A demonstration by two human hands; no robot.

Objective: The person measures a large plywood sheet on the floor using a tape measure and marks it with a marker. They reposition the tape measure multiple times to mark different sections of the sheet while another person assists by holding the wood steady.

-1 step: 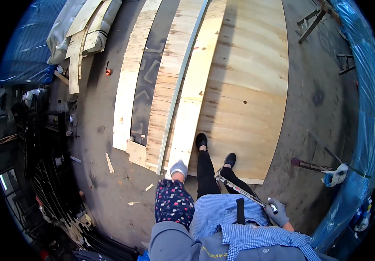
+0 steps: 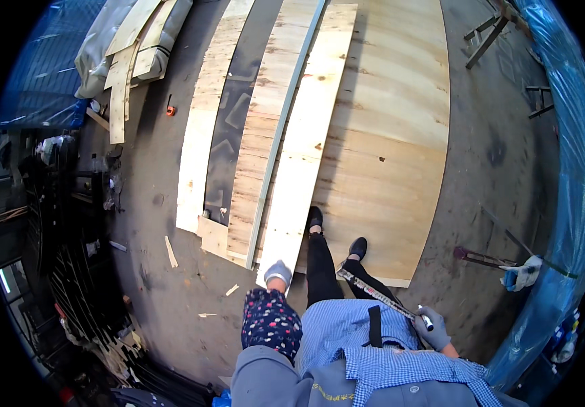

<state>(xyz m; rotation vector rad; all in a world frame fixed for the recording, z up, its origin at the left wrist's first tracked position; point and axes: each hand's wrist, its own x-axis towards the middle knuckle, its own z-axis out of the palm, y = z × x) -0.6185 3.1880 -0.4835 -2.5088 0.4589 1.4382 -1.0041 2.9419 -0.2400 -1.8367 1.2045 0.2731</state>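
My left hand [image 2: 278,273], in a grey glove, is closed on the near end of a long pale plywood strip [image 2: 313,129]. The strip lies lengthwise over larger plywood, beside a narrow grey-green straight bar [image 2: 276,142]. At my right side, my gloved right hand [image 2: 435,331] is closed around a white marker pen [image 2: 426,319] and a long, narrow, speckled strip-like tool [image 2: 377,294]; its exact kind is unclear. My feet stand on the large plywood sheet [image 2: 387,183].
Another plywood strip [image 2: 201,149] lies to the left, with an orange tape measure [image 2: 170,110] beyond it. Wood slivers [image 2: 171,252] litter the floor. Blue-wrapped goods [image 2: 574,183] line the right, near a hanging glove [image 2: 521,273]. A wooden trestle [image 2: 488,37] stands far right.
The long plywood strip has slid toward me with my left hand on it, and its far end now shows. My right hand has barely moved.
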